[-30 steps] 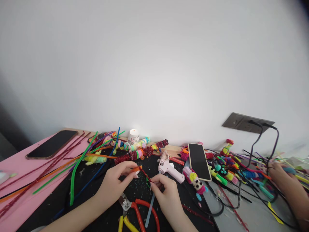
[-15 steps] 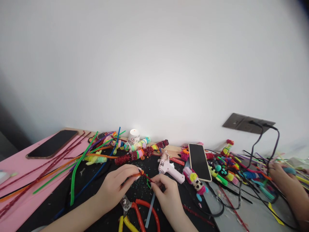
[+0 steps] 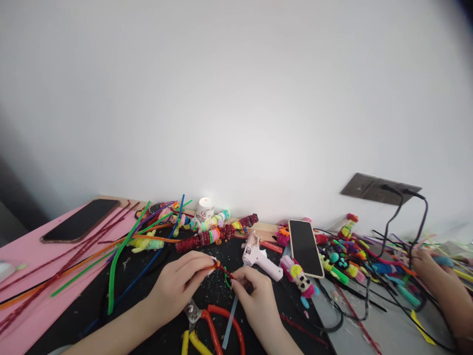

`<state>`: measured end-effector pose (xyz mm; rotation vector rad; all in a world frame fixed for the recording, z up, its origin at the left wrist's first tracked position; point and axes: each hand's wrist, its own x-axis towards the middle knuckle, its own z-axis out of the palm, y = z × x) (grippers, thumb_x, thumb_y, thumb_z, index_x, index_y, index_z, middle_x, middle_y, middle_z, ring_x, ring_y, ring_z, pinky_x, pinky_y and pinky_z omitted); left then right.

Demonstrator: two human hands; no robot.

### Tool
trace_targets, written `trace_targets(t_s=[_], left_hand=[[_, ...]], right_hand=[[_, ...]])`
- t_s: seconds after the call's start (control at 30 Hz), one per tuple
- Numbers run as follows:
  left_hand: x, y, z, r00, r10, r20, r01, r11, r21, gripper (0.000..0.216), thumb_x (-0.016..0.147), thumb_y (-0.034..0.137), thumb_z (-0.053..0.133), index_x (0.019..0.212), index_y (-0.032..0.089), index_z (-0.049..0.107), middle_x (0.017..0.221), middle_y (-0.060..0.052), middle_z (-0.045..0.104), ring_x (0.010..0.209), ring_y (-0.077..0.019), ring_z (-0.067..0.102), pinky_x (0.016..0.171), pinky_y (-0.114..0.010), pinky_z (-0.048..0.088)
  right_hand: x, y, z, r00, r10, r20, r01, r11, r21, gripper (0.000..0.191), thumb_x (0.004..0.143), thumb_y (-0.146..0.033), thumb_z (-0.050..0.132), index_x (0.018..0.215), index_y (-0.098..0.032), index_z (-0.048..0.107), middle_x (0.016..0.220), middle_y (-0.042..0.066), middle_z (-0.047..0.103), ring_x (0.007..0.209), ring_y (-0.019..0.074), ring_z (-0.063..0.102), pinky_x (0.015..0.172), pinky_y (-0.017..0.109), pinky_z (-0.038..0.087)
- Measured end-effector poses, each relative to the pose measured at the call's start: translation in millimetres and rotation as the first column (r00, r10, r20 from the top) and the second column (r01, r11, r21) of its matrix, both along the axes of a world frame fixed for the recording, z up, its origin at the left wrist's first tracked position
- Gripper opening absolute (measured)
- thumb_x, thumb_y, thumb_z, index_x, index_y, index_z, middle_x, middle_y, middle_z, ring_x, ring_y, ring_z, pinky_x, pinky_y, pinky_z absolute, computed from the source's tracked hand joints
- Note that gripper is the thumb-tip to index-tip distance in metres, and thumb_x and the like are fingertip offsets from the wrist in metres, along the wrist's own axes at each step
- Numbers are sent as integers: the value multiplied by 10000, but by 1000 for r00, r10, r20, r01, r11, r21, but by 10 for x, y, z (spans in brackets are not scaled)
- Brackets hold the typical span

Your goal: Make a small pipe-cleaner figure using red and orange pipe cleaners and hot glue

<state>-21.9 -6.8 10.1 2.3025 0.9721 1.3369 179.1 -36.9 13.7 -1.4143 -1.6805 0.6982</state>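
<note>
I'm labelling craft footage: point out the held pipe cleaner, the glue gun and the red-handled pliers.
pipe cleaner point(image 3: 224, 270), head view, on its red middle stretch.
glue gun point(image 3: 258, 257), head view, on its pink body.
pliers point(image 3: 210, 329), head view, on a red handle.

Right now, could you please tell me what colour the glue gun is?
Pale pink, nearly white; the glue gun shows best in the head view.

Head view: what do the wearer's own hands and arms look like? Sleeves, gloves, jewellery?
Left hand and right hand are bare: no gloves, no rings or watch that show. Both forearms are bare to the frame's bottom edge, no sleeve in view. Long pale nails show on the left hand. The hand at the far right belongs to another person.
</note>
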Motion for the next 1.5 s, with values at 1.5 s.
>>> trace_targets(t_s=[1.5], left_hand=[[-89,414,14,745,379,548,138,717,-683,311,721,379,716,923,188,575,609,54,566,479,-104,507,474,-219,387]], right_hand=[[109,-50,110,727,237,-645,-388,916,-101,309,865,-391,553,991,-150,699,807,97,714,582,165,626,574,277,506]])
